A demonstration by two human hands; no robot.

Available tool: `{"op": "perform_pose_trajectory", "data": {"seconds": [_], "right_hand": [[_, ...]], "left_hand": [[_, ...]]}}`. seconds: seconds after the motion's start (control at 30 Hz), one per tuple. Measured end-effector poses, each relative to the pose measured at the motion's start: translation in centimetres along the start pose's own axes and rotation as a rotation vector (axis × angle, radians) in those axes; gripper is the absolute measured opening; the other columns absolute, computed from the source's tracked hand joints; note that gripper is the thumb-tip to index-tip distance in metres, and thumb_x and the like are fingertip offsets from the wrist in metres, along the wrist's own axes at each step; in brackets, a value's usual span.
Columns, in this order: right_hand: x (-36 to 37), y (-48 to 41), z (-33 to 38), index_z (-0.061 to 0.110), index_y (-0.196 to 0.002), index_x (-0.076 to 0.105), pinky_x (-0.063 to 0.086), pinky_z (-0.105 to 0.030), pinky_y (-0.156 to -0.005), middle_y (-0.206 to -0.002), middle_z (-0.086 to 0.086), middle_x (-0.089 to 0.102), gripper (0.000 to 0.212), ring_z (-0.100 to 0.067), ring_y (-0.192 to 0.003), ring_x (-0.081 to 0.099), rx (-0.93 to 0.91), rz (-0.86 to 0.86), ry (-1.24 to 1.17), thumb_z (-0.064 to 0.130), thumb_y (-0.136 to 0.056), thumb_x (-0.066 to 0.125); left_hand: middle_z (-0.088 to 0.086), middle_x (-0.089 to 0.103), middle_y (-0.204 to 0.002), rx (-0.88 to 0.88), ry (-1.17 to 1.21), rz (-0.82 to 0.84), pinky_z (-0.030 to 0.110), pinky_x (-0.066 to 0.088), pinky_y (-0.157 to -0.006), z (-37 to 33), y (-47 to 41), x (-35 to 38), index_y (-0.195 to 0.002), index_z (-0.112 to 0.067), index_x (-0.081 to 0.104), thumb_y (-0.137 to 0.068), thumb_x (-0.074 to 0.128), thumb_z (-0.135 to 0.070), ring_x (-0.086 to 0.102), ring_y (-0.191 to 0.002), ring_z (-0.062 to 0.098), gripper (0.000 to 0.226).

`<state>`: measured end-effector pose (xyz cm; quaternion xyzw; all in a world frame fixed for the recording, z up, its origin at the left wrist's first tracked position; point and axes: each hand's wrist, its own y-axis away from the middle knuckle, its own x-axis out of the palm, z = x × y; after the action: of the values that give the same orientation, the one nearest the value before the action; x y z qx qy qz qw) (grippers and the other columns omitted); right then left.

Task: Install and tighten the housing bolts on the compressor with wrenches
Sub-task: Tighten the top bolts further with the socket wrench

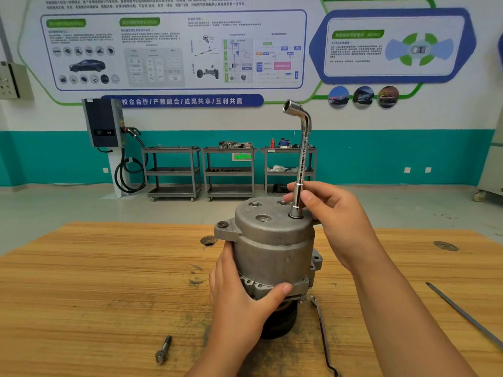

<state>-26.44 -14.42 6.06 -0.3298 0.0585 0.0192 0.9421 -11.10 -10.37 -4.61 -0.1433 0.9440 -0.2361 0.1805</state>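
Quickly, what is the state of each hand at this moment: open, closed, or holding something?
Left hand: grips the side of the compressor.
Right hand: pinches the L-shaped socket wrench, which stands upright on the compressor's top.

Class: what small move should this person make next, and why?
Probably spin the socket wrench with the right hand. Its lower end stands seated in a hole on top of the compressor, and the left hand grips its side to steady it.
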Motion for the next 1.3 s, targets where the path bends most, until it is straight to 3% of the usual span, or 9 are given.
{"op": "perform_pose_trajectory", "data": {"seconds": [0.17, 0.33, 0.5, 0.7, 0.87, 0.97, 1.07, 1.2, 1.3], "right_hand": [[0.6, -0.2, -0.2, 0.027, -0.085, 0.060, 0.047, -0.012, -0.065, -0.078, 0.010, 0.063, 0.014, -0.001, -0.075, 0.059, -0.015, -0.133, -0.035, 0.017, -0.082, 0.070], [0.1, -0.1, -0.1, 0.033, -0.105, 0.062, 0.047, -0.015, -0.074, -0.093, 0.016, 0.072, 0.023, 0.004, -0.091, 0.063, -0.005, 0.002, -0.038, 0.015, -0.097, 0.049], [0.8, -0.1, -0.2, 0.027, -0.087, 0.059, 0.048, -0.012, -0.069, -0.078, 0.010, 0.063, 0.017, 0.002, -0.075, 0.058, -0.040, -0.136, -0.041, 0.013, -0.083, 0.069], [0.2, 0.0, 0.0, 0.033, -0.101, 0.062, 0.046, -0.008, -0.071, -0.089, 0.016, 0.072, 0.022, 0.007, -0.087, 0.063, -0.027, -0.001, -0.021, 0.016, -0.096, 0.050], [1.1, -0.1, -0.1, 0.026, -0.085, 0.058, 0.048, -0.012, -0.067, -0.077, 0.009, 0.062, 0.013, 0.004, -0.072, 0.057, -0.042, -0.152, 0.017, 0.018, -0.083, 0.069], [0.7, 0.0, 0.0, 0.029, -0.096, 0.061, 0.050, -0.011, -0.073, -0.087, 0.009, 0.070, 0.012, 0.009, -0.079, 0.060, -0.031, -0.087, 0.000, 0.019, -0.089, 0.063], [0.0, 0.0, 0.1, 0.027, -0.104, 0.063, 0.046, -0.009, -0.069, -0.090, 0.015, 0.073, 0.021, 0.010, -0.078, 0.061, -0.032, 0.017, -0.031, 0.012, -0.096, 0.051], [0.8, -0.1, 0.0, 0.025, -0.087, 0.059, 0.047, -0.012, -0.067, -0.076, 0.009, 0.066, 0.015, 0.004, -0.074, 0.059, -0.052, -0.089, -0.013, 0.012, -0.086, 0.066], [1.0, -0.1, -0.3, 0.027, -0.087, 0.056, 0.047, -0.011, -0.067, -0.080, 0.012, 0.061, 0.016, 0.007, -0.074, 0.056, -0.042, -0.165, 0.005, 0.019, -0.083, 0.070]], "left_hand": [[-0.017, 0.028, -0.144, 0.000, 0.003, -0.002, 0.041, 0.029, -0.113, -0.1, 0.0, 0.0, -0.146, -0.045, 0.008, -0.053, 0.072, -0.067, 0.022, -0.134, 0.006, 0.116], [-0.020, 0.027, -0.143, 0.020, 0.008, -0.005, 0.035, 0.027, -0.112, -0.3, 0.1, -0.1, -0.133, -0.058, 0.001, -0.052, 0.072, -0.067, 0.020, -0.132, 0.001, 0.108], [-0.019, 0.027, -0.144, 0.016, 0.008, -0.011, 0.036, 0.027, -0.112, -0.4, 0.1, -0.1, -0.136, -0.056, 0.002, -0.052, 0.072, -0.067, 0.020, -0.132, 0.001, 0.110], [-0.019, 0.026, -0.144, 0.016, 0.007, -0.010, 0.038, 0.027, -0.113, -0.3, 0.1, -0.1, -0.141, -0.052, 0.005, -0.053, 0.072, -0.067, 0.019, -0.132, 0.000, 0.112], [-0.018, 0.027, -0.144, 0.010, 0.000, -0.005, 0.037, 0.028, -0.112, -0.2, 0.1, 0.0, -0.143, -0.048, 0.006, -0.055, 0.075, -0.063, 0.019, -0.131, 0.001, 0.113], [-0.018, 0.026, -0.145, 0.005, -0.006, -0.010, 0.038, 0.027, -0.113, -0.1, 0.1, -0.1, -0.146, -0.045, 0.007, -0.054, 0.073, -0.067, 0.019, -0.132, 0.001, 0.116], [-0.019, 0.026, -0.143, 0.020, -0.004, -0.004, 0.037, 0.027, -0.112, -0.3, 0.1, -0.1, -0.135, -0.055, 0.002, -0.053, 0.071, -0.068, 0.019, -0.132, 0.000, 0.108], [-0.019, 0.026, -0.144, 0.024, 0.000, -0.017, 0.037, 0.027, -0.113, -0.2, 0.2, -0.1, -0.135, -0.054, 0.001, -0.055, 0.074, -0.064, 0.019, -0.131, 0.000, 0.109], [-0.020, 0.026, -0.143, 0.024, -0.007, -0.021, 0.037, 0.027, -0.113, -0.1, 0.1, 0.0, -0.137, -0.055, 0.002, -0.055, 0.075, -0.064, 0.019, -0.131, 0.000, 0.110]]}}
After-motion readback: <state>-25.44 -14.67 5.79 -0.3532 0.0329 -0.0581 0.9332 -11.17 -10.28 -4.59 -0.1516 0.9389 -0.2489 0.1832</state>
